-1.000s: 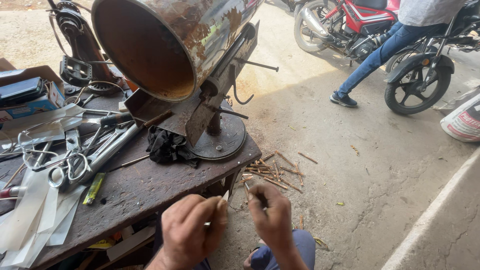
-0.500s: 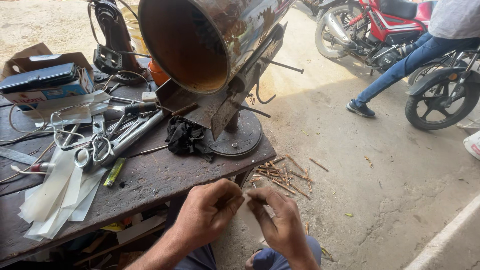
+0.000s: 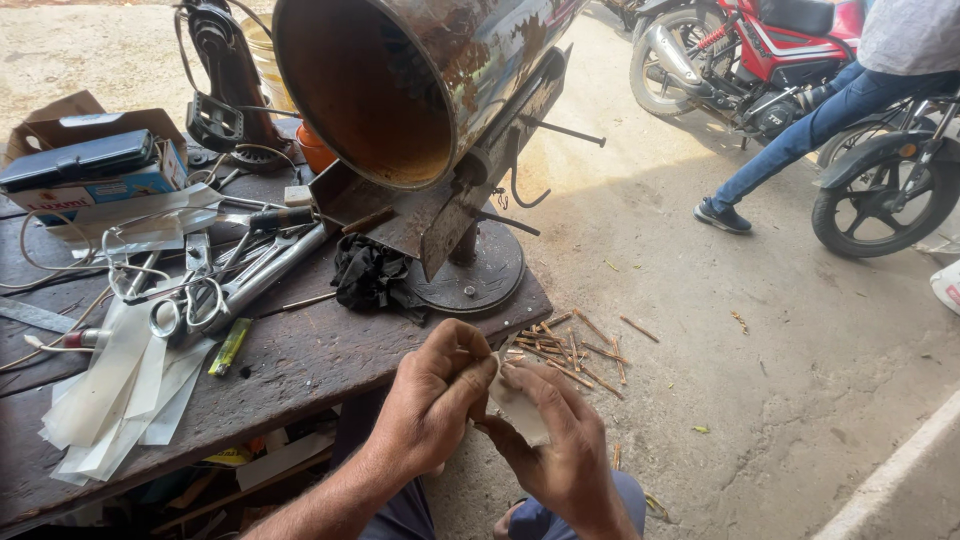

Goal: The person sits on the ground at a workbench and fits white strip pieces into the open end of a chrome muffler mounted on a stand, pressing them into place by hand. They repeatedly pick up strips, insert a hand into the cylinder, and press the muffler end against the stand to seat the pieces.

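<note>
My left hand (image 3: 432, 395) and my right hand (image 3: 558, 438) meet just off the near corner of a dark wooden workbench (image 3: 300, 360). Together they pinch a small pale translucent strip (image 3: 518, 408), which lies across my right palm. The left fingers are curled tight at its top edge. Above them a large rusty metal drum (image 3: 400, 80) lies on its side on a steel stand with a round base (image 3: 480, 275), its open mouth facing me. A crumpled black cloth (image 3: 368, 272) lies beside the base.
Scissors and metal tools (image 3: 215, 285), white plastic strips (image 3: 120, 385), wires and a cardboard box (image 3: 95, 160) cover the bench's left part. Short brown sticks (image 3: 575, 350) litter the concrete floor. A person (image 3: 850, 80) stands by a red motorcycle (image 3: 760, 50) at the far right.
My view has shifted right and nearer. My hands have come together, and the pale strip now shows flat on my right palm.
</note>
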Demonstrator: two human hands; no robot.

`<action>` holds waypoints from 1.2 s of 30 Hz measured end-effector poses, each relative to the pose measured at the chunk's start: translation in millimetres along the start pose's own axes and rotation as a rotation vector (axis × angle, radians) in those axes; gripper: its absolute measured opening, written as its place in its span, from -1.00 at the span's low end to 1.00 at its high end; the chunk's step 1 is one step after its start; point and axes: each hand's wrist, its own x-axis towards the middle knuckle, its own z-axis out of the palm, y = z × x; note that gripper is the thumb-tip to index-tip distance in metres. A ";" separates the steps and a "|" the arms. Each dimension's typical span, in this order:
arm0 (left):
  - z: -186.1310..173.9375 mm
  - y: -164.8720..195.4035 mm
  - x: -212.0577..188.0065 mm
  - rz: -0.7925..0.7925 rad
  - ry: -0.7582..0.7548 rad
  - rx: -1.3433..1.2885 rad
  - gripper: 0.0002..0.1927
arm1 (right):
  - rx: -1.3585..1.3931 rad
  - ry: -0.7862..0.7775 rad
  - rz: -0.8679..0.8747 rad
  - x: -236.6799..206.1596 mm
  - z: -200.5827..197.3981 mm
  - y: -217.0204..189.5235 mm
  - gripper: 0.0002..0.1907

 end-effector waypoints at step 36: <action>-92.8 5.1 60.0 0.650 0.639 0.526 -0.68 | 0.391 0.372 0.307 -15.4 -41.5 32.7 -0.57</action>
